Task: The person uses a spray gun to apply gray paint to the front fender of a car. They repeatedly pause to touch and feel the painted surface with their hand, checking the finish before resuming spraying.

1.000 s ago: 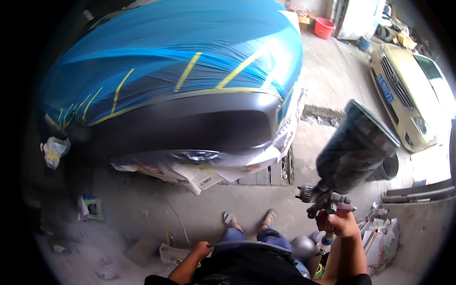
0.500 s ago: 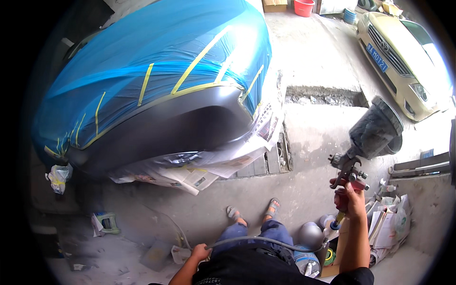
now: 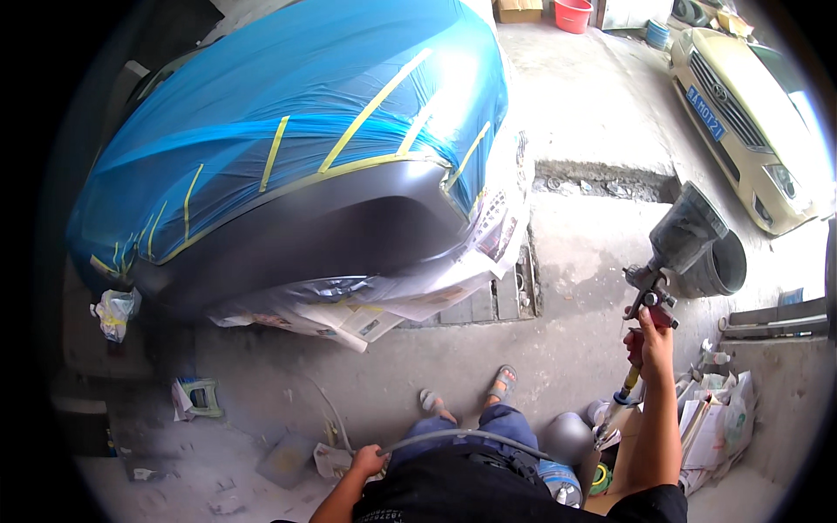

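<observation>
In my right hand [image 3: 656,353] is a paint spray gun [image 3: 689,228] with a dark, stained cup on top, my fingers wrapped round its red handle. A grey air hose [image 3: 471,433] runs from below the gun, across the front of my body. My left hand [image 3: 370,460], low at the middle, is closed on that hose. Ahead and to the left stands a dark grey car bumper [image 3: 349,231]. Blue masking film [image 3: 288,78] covers the car above it, edged with yellow tape strips. Newspaper sheets [image 3: 375,318] hang along its lower edge. The gun is well apart from the bumper.
A black bucket [image 3: 728,266] stands behind the gun. A beige car [image 3: 741,113] is parked far right. Near my right arm are a grey rounded container [image 3: 568,438], a cardboard box and bagged papers [image 3: 711,427]. A broken floor trench [image 3: 602,181] lies ahead, a green-and-white container [image 3: 200,398] left.
My right hand has turned the spray gun and raised it slightly, so more of the black bucket shows behind it. The whole view has shifted slightly. My left hand stays on the hose.
</observation>
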Demonstrator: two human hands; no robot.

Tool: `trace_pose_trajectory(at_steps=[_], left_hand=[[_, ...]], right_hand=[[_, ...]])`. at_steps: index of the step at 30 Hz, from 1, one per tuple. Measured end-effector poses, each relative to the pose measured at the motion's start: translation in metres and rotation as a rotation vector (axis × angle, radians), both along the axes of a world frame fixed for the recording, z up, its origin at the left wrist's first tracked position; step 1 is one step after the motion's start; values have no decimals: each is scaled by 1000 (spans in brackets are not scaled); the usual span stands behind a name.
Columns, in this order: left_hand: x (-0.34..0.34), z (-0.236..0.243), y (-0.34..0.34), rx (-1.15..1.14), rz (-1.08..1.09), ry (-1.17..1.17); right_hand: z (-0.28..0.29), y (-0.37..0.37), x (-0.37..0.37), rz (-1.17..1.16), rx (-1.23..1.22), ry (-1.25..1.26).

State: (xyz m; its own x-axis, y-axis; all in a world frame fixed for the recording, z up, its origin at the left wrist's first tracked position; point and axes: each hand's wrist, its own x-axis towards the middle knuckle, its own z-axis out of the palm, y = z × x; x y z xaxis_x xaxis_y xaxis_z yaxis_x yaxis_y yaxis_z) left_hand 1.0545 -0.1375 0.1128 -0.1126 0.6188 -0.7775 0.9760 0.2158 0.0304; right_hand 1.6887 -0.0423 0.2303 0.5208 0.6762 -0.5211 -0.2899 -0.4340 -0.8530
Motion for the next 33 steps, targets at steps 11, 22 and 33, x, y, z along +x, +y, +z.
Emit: trace_pose_trajectory(at_steps=[11,22,33], left_hand=[[2,-5,3,-11,96,-42],[-32,-13,-14,56,114,-73],[-140,-20,-2,223,254,-41]], right_hand=[[23,-56,-66,643,420,248],[22,-28,-91,-48,176,-485],[-20,-101,-303,663,383,-291]])
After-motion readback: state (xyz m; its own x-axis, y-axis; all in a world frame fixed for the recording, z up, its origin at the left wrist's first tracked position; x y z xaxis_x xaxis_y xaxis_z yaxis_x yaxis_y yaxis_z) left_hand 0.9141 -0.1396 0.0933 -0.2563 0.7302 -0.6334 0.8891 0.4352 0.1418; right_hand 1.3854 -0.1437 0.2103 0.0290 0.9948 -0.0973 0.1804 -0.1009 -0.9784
